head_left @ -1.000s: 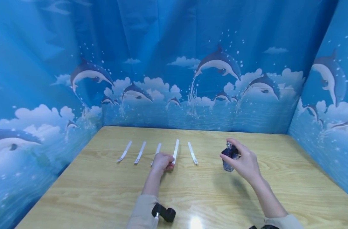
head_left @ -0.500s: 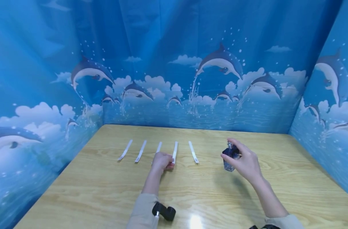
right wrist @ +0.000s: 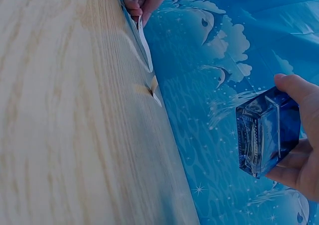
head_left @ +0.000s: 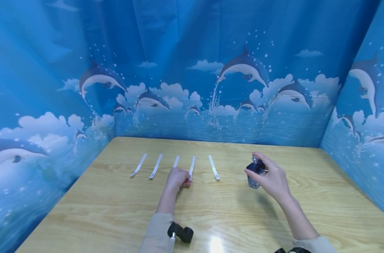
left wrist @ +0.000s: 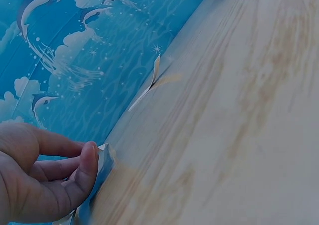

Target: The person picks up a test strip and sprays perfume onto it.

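Note:
My left hand (head_left: pixel 178 177) pinches the near end of a white perfume test strip (head_left: pixel 192 166) between thumb and fingertips. In the right wrist view that strip (right wrist: pixel 144 47) slants from the fingers down toward the wooden tabletop. A blue glass perfume bottle (head_left: pixel 253 180) is in my right hand (head_left: pixel 273 182), held above the right side of the table, thumb on one side and fingers on the other. From the right wrist, the bottle's (right wrist: pixel 269 130) thick clear base faces the camera. The left hand partly covers another test strip (head_left: pixel 176 161).
Two test strips lie left of the left hand, a middle strip (head_left: pixel 156 166) and an outer strip (head_left: pixel 138 165). One more strip (head_left: pixel 214 168), its near end curled up, lies to the right. A blue dolphin-print curtain (head_left: pixel 192 123) borders the wooden table (head_left: pixel 116 211).
The far end of the pinched strip has sunk toward the table, and the left hand has shifted slightly left. My right hand keeps the bottle at nearly the same spot.

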Motion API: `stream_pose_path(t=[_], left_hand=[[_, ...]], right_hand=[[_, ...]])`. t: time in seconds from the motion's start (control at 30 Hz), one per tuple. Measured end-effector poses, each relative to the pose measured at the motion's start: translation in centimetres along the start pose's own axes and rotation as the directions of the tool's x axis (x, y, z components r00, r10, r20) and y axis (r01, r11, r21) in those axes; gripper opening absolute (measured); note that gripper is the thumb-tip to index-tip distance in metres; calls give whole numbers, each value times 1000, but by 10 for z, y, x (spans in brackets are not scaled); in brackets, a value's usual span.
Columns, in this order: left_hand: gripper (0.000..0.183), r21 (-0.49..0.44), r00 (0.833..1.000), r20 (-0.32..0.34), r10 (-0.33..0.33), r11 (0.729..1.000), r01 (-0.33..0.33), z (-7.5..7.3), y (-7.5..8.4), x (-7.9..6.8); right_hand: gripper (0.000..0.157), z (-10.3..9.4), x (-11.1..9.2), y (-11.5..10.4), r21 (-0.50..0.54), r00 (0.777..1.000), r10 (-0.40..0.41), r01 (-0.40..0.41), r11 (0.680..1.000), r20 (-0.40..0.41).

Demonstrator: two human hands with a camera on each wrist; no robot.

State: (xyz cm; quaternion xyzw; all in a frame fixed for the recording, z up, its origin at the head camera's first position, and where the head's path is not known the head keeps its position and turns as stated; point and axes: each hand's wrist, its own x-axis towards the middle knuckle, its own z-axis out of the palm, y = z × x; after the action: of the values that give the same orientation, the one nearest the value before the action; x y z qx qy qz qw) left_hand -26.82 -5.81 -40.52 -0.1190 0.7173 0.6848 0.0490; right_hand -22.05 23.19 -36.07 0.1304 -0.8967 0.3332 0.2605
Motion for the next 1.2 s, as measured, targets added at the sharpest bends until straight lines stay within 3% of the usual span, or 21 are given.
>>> stream_pose_path(t=[0.33, 0.7, 0.93, 1.2], left_hand=[[25, 19, 1000, -15, 13, 1000, -12, -6, 1, -1], [28, 47, 999, -26, 27, 999, -26, -6, 12, -4], [21, 48, 996, -14, 93, 995, -92, 5, 20, -9], [19, 48, 990, 54, 134, 989, -136, 23, 25, -16]], right_hand=[[59, 0, 0, 1, 4, 1000, 16, -16, 1000, 3], [59, -1, 0, 0, 3, 1000, 12, -12, 1000, 7], [59, -3, -1, 0, 10, 1000, 14, -14, 1000, 3], [59, -4, 1, 0, 17, 1000, 14, -14, 1000, -3]])
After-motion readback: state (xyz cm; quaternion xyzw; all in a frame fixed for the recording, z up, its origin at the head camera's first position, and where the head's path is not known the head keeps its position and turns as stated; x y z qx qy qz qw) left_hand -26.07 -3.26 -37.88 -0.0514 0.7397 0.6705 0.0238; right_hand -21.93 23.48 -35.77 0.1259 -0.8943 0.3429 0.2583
